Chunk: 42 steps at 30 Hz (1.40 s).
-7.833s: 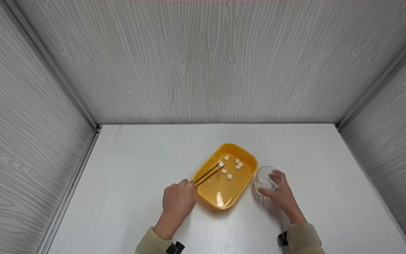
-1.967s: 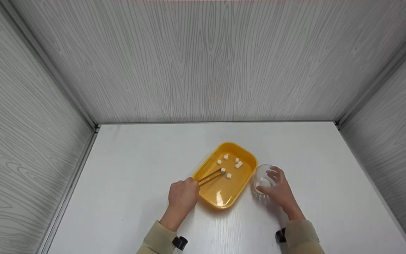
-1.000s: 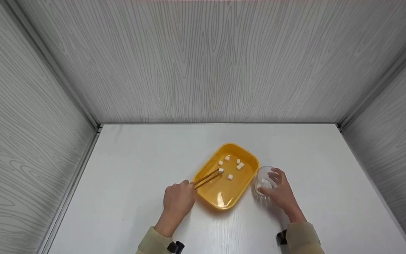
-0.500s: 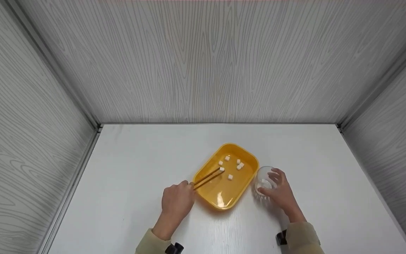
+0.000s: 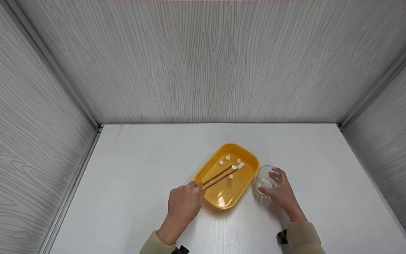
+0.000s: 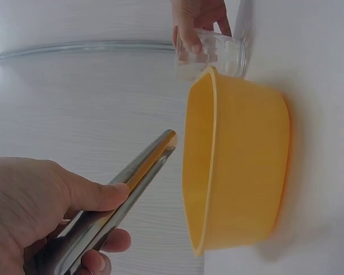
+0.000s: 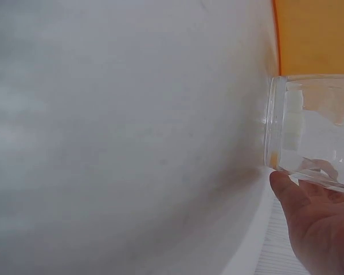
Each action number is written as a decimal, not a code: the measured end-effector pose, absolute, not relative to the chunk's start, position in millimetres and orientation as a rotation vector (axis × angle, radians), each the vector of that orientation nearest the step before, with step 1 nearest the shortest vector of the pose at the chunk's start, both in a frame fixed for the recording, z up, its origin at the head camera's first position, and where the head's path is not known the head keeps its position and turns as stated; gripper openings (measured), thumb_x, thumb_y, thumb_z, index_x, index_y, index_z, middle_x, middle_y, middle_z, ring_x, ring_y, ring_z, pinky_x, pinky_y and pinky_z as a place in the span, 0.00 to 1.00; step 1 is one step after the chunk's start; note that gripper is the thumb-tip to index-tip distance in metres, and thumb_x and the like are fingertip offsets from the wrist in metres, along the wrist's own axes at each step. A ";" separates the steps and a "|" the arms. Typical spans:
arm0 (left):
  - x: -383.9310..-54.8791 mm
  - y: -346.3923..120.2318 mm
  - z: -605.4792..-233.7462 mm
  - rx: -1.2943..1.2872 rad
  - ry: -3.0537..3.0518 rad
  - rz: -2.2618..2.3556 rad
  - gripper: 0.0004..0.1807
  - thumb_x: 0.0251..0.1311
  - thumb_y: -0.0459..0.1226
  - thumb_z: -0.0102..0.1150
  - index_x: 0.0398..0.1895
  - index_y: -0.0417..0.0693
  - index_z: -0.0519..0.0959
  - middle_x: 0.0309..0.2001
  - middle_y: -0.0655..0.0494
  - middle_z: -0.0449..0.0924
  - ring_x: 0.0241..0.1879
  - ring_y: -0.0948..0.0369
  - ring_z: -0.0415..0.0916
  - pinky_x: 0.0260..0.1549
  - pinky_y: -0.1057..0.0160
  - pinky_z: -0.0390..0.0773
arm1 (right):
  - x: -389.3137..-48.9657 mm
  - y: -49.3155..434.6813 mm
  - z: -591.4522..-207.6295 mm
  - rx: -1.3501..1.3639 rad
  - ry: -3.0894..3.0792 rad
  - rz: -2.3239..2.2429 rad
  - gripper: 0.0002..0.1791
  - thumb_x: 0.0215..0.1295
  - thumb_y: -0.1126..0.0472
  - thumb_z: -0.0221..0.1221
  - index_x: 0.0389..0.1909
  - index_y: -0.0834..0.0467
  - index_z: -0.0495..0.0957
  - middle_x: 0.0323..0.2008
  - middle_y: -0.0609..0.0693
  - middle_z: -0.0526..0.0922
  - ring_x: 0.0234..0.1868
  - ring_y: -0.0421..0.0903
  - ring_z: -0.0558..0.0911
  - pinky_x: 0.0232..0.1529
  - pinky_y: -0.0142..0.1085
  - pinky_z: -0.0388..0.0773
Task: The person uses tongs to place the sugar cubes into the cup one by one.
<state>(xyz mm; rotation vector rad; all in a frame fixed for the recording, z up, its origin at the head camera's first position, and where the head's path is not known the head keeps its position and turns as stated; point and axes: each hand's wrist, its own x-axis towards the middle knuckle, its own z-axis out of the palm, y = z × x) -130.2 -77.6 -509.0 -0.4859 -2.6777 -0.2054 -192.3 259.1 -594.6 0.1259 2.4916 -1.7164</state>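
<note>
My left hand (image 5: 186,203) grips metal tongs (image 5: 220,180), its thumb along one arm in the left wrist view. Between the tong tips sits a small white cube (image 5: 234,167), over the yellow tray (image 5: 229,192). Several more white cubes (image 5: 231,176) lie in the tray, most toward its far end. To the right, my right hand (image 5: 282,194) holds a clear glass (image 5: 263,173) upright on the table, with thumb and fingers around its side. Whitish pieces (image 7: 294,120) show at the glass bottom in the right wrist view.
The white table (image 5: 146,158) carries the tray and the glass, which stand close together. Grey wood-grain panels (image 5: 210,70) rise behind the table and on both sides.
Earlier the tongs were at another cube farther left in the tray, then moved to this one. In the last half second the tongs and cube have shifted right. The right hand stays at the glass.
</note>
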 end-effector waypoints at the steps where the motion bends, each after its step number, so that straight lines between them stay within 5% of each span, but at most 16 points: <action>1: -130.0 -75.3 -508.3 -0.501 -2.669 -0.202 0.14 0.51 0.43 0.74 0.38 0.45 0.88 0.23 0.55 0.79 0.12 0.62 0.68 0.10 0.64 0.67 | -192.3 259.3 -594.5 0.121 2.483 -1.729 0.54 0.49 0.57 0.76 0.72 0.55 0.51 0.70 0.59 0.61 0.72 0.58 0.58 0.66 0.58 0.55; 10: -129.9 -55.8 -500.7 -0.613 -2.663 -0.137 0.15 0.55 0.46 0.71 0.41 0.48 0.88 0.32 0.57 0.84 0.16 0.60 0.73 0.12 0.63 0.70 | -192.9 259.3 -596.2 0.110 2.481 -1.748 0.53 0.50 0.58 0.76 0.72 0.56 0.52 0.69 0.61 0.61 0.72 0.58 0.58 0.67 0.58 0.54; 25: -137.3 -27.0 -498.5 -0.746 -2.617 -0.166 0.13 0.57 0.49 0.69 0.36 0.51 0.87 0.27 0.60 0.81 0.16 0.63 0.71 0.11 0.66 0.64 | -190.9 260.0 -595.3 0.105 2.493 -1.734 0.54 0.49 0.55 0.76 0.72 0.55 0.52 0.70 0.60 0.62 0.72 0.58 0.58 0.66 0.59 0.54; 42: -147.6 -53.7 -511.1 -0.552 -2.698 -0.374 0.20 0.55 0.50 0.70 0.43 0.45 0.86 0.31 0.52 0.83 0.17 0.58 0.75 0.14 0.61 0.71 | -191.1 259.4 -596.8 0.092 2.492 -1.725 0.54 0.50 0.57 0.76 0.72 0.56 0.51 0.69 0.60 0.62 0.72 0.57 0.59 0.66 0.58 0.57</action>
